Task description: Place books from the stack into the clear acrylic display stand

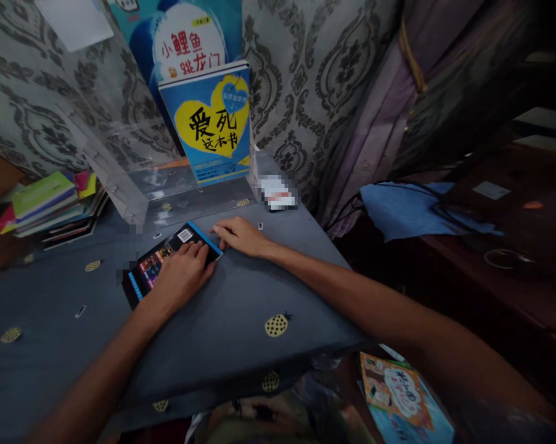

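A dark book with a blue edge [155, 265] lies flat, back cover up, on the grey pineapple-print cloth [241, 308]. My left hand [183, 274] rests palm down on the book's near right part, fingers spread. My right hand [241, 236] lies flat on the cloth at the book's far right corner, its fingertips touching the blue edge. A blue book with a yellow heart [211, 123] stands upright in a clear acrylic stand [121, 179] behind the hands.
A second blue book [185, 37] leans on the patterned wall behind. A stack of colourful books [51, 203] lies at left. A blue cloth [407, 209] and cables rest on a dark desk at right. More books [398, 394] lie below the table edge.
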Demonstrator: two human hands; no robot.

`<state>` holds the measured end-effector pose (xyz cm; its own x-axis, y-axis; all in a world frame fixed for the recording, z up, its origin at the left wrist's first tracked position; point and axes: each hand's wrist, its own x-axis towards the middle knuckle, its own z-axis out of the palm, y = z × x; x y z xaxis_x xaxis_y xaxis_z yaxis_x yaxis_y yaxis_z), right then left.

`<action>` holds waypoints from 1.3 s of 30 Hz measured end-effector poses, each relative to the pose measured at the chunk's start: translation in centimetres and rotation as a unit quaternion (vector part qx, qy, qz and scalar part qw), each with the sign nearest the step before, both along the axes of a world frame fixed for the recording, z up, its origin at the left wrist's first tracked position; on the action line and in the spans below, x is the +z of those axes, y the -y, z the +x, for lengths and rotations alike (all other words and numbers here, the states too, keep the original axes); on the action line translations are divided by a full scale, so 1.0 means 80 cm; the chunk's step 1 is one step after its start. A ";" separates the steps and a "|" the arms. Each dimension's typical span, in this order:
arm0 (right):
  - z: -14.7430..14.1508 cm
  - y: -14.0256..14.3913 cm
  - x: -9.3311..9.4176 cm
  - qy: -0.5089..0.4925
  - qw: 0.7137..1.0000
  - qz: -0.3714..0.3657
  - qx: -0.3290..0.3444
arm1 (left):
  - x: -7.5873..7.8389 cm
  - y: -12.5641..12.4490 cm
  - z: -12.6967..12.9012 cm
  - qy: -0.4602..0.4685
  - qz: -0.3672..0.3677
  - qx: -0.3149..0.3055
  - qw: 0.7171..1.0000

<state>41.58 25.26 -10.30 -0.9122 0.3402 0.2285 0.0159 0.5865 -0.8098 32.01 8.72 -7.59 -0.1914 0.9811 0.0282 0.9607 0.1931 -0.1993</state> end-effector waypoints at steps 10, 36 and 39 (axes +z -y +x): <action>0.001 0.002 -0.012 -0.091 0.995 -0.028 0.015 | -0.008 0.004 -0.006 0.041 0.047 -0.033 0.998; 0.014 0.051 0.027 0.135 0.926 0.352 0.030 | -0.001 0.026 -0.039 0.083 0.041 -0.006 0.996; 0.016 0.068 0.039 0.167 0.918 0.359 0.017 | 0.000 0.051 -0.069 0.064 0.039 0.063 0.995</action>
